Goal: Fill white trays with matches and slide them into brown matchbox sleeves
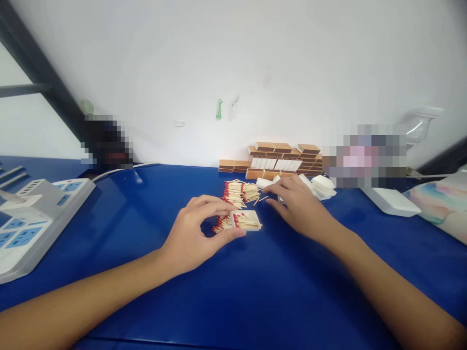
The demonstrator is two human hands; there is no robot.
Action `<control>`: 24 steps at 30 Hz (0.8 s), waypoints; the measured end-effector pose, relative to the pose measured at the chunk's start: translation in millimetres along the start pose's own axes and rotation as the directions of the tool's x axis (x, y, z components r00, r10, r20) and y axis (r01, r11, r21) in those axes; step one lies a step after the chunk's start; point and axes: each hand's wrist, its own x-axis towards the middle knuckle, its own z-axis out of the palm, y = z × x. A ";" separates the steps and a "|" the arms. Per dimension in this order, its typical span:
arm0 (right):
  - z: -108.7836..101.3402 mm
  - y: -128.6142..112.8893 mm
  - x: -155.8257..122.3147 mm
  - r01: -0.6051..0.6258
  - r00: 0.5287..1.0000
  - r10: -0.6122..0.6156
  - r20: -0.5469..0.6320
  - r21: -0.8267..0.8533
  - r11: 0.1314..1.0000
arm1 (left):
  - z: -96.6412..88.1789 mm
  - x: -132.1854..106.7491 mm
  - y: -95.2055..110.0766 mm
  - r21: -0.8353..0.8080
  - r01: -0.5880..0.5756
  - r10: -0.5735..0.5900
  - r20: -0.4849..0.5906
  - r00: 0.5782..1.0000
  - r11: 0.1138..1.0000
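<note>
My left hand (195, 231) is curled around a small bundle of red-tipped matches (222, 223) and touches the near end of a white matchbox tray (246, 220) partly filled with matches. Just beyond the tray lies a loose pile of matches (239, 192) on the blue table (233, 291). My right hand (297, 206) rests palm down to the right of the pile, fingers reaching toward a single match (261, 199) and several empty white trays (321, 187). Its fingertips are pressed together; what they pinch is too small to see.
Stacked brown matchboxes (280, 158) stand against the white wall. A white power strip (34, 218) lies at the left edge. At the right lie a flat white box (392, 201) and a colourful pouch (440, 206).
</note>
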 end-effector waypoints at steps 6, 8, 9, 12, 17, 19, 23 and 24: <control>5.8 -0.4 3.2 -0.023 0.988 0.026 0.149 -0.020 1.000 | 1.2 0.7 -1.4 -0.041 0.011 -0.011 0.012 1.000 0.999; 3.1 0.3 1.2 -0.010 0.987 0.012 0.159 -0.016 1.000 | 1.3 1.4 -3.7 -0.020 0.003 -0.002 0.018 1.000 1.000; 0.4 -0.8 0.5 -0.006 0.990 0.007 0.143 -0.011 1.000 | 1.3 1.7 -4.9 -0.008 0.001 0.000 0.021 1.000 1.000; -13.1 -15.7 0.5 -0.015 1.000 0.014 0.007 0.088 0.996 | 1.2 1.9 -6.7 0.048 -0.009 0.009 0.009 1.000 0.999; -32.0 -69.5 3.2 0.001 0.998 0.020 -0.067 0.304 0.953 | 1.2 0.1 -4.4 0.095 -0.013 0.011 0.021 1.000 0.995; -32.3 -83.7 2.7 0.067 0.997 -0.056 -0.051 0.258 0.964 | 1.6 -0.5 -3.5 0.097 -0.015 0.013 0.024 1.000 0.995; -30.4 -82.5 -0.7 0.116 0.993 -0.102 -0.066 0.265 0.957 | 1.9 -0.8 -3.4 0.119 -0.027 0.025 0.017 1.000 0.992; -30.9 -78.8 -1.8 0.103 0.994 -0.087 -0.070 0.286 0.953 | 1.9 -0.8 -3.7 0.123 -0.027 0.026 0.017 1.000 0.992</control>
